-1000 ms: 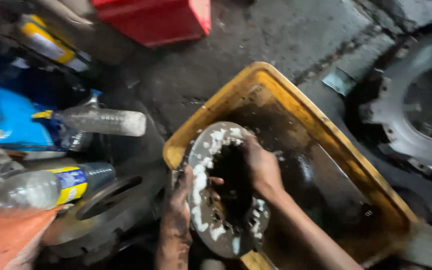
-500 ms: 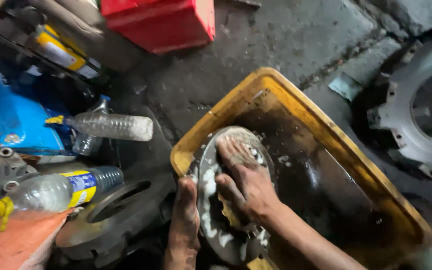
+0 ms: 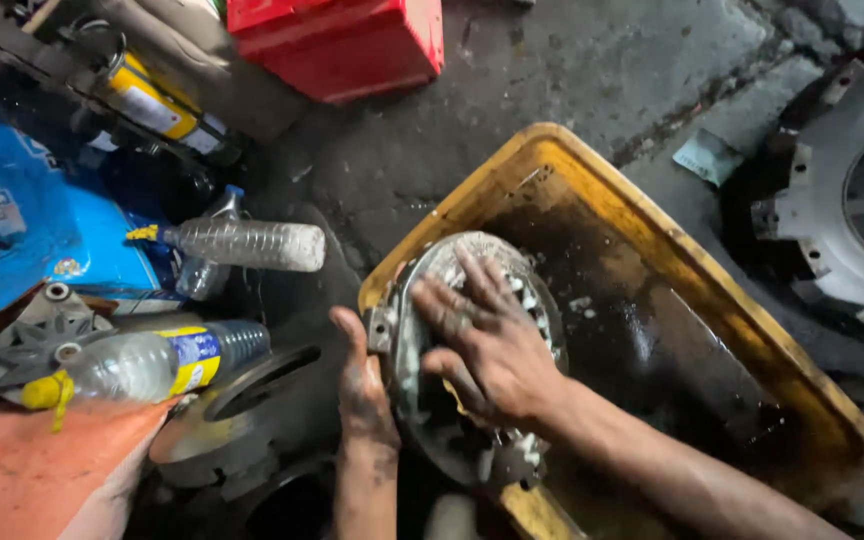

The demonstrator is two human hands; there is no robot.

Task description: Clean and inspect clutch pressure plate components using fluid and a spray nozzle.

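Head camera looks down on a dirty concrete floor (image 3: 592,70) where a yellow plastic tub (image 3: 642,215) stands, with dark oily liquid inside it. A round metal disc (image 3: 422,400), covered with white foam, leans tilted against the near-left corner of the tub, its lower part down in the tub.

The right hand (image 3: 487,345) lies flat on the face of the disc with the fingers spread; it is not clenched and it grasps nothing, only presses on the foamy metal. The left hand (image 3: 364,395) is at the left edge of the disc, outside the tub wall, and its thumb points up along the rim. It steadies the disc at this edge, but how far the fingers go around the rim I cannot tell, because the disc hides them.

Left of the tub, two clear plastic bottles lie on their sides: the upper bottle (image 3: 247,243) and, nearer to the person, the lower bottle (image 3: 152,362) with a yellow and blue label. A blue bag (image 3: 42,225) is behind them. Just beside the left hand, a flat metal ring (image 3: 252,405) lies on the floor. A red box (image 3: 352,40) stands at the top, well apart from the tub, and a large grey metal wheel part (image 3: 832,215) lies at the right edge.
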